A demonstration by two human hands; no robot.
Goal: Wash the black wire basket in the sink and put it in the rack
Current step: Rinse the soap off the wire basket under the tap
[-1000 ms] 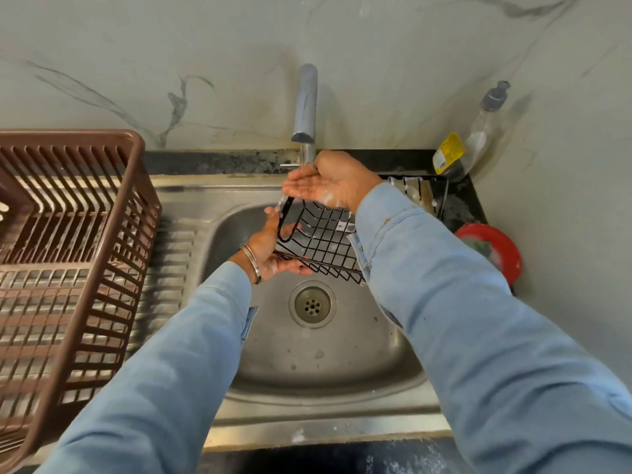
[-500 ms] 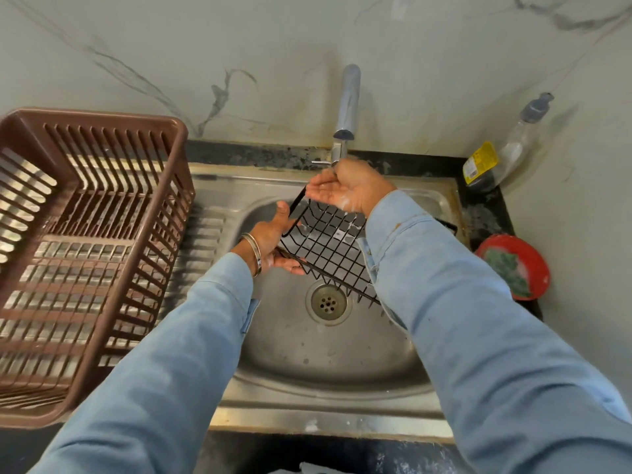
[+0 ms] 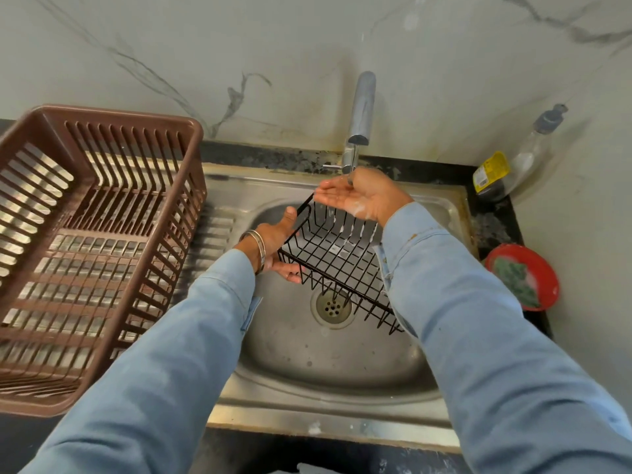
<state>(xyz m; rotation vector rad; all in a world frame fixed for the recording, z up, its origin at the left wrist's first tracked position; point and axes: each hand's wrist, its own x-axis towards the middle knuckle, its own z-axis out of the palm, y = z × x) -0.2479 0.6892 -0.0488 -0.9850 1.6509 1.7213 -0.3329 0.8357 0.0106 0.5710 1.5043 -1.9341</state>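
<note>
Left hand [image 3: 273, 239] is gripping the stiff, light, wet-slippery black wire basket [image 3: 337, 254] by its nine-o'clock rim; right hand [image 3: 360, 196] is cupping water, fingers straight.

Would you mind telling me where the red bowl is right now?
In the head view, the red bowl sits on the dark counter right of the sink, below the soap bottle.

View has swung left since 1.0 s ago: the rack [image 3: 102, 254] shows more of itself at frame left, and the tap [image 3: 362, 107] sits right of centre. Basket [image 3: 335, 254] now tilts lower over the drain [image 3: 332, 304], its near corner further toward lower right. Right hand [image 3: 362, 198] opened flatter, palm up, under the tap. Left hand [image 3: 277, 241] grip unchanged.
</note>
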